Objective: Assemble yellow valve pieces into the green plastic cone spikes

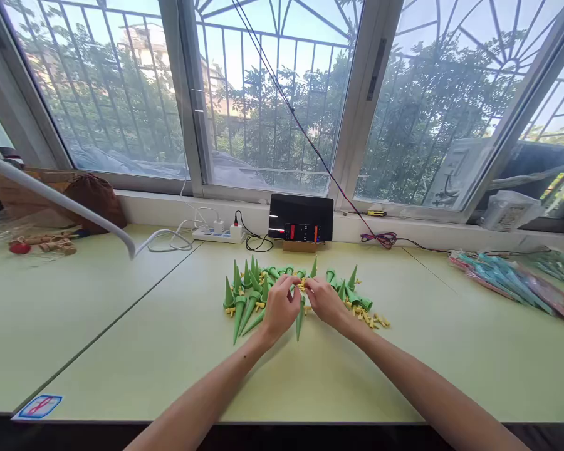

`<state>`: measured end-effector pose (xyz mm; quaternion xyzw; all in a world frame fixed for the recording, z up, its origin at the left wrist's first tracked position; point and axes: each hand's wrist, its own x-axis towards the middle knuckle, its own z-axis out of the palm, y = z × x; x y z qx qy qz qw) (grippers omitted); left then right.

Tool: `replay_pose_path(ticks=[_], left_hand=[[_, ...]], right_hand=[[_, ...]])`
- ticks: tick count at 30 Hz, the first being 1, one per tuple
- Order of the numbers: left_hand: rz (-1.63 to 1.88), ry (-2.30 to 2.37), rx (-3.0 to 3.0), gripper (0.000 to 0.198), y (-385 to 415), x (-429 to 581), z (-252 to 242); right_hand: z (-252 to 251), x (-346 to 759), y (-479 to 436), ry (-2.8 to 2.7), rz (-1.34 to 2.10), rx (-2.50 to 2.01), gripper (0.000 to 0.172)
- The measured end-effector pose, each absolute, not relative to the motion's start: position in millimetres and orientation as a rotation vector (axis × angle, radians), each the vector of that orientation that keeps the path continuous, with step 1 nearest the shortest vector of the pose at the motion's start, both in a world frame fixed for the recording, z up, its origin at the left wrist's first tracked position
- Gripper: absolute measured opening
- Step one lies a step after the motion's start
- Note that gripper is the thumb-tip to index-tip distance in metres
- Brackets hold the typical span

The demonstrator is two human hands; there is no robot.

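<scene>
Many green plastic spikes, pointed like plant-watering stakes, are gathered on the table, some upright and some lying down. Small yellow T-shaped valves lie among them and in a pile at the right. My left hand is over the middle of the group, thumb and fingers pinched together. Opposite it, my right hand is also closed in a pinch, its fingertips close to the left ones. What either pinch holds is too small to make out. Below and between the hands, one green spike points toward me.
A dark screen stands on a small brown support behind the spikes. Left of it is a power strip with cables. Plastic-bagged items lie at right; a brown pouch is at left. A white tube crosses the left side.
</scene>
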<state>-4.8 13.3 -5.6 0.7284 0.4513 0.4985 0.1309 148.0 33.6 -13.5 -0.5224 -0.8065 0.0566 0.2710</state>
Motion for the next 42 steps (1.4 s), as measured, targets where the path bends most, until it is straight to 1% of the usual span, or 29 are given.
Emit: replay_pose_path(ticks=[2,6,10,17,22,24,27,30,33,37,42], left_hand=[[1.445,1.292,2.124,0.017,14,-5,-7],[1.413,1.266,2.143,0.018,12,-4,-12],[1.385,1.263,2.157,0.019,11,-3,-15],[1.376,1.234,2.172,0.019,11,-2,-17],[1.382,1.234,2.168,0.019,11,-1,-21],[1.405,1.225,2.159,0.020,11,-1,-22],[1.428,1.214,2.148,0.020,11,-1,-23],[1.421,1.219,2.162,0.019,11,-1,-23],[1.400,1.237,2.169,0.018,10,-1,-23],[1.358,1.255,2.193,0.018,12,-1,-26],[1.287,1.280,2.212,0.018,13,-3,-29]], right_hand=[[-10,143,45,-2.236,0.142,-1.483,0.023],[-10,137,59,-2.266,0.145,-1.602,0.021],[-12,137,60,-2.270,0.168,-1.570,0.022],[-13,144,52,-2.257,0.173,-1.526,0.016],[-16,145,50,-2.306,0.206,-1.496,0.019],[-16,146,47,-2.319,0.219,-1.536,0.018],[-16,150,39,-2.327,0.226,-1.596,0.021],[-16,156,28,-2.370,0.232,-1.570,0.022],[-18,163,15,-2.390,0.207,-1.551,0.022],[-21,169,-1,-2.391,0.187,-1.586,0.013],[-23,168,-9,-2.368,0.195,-1.555,0.012]])
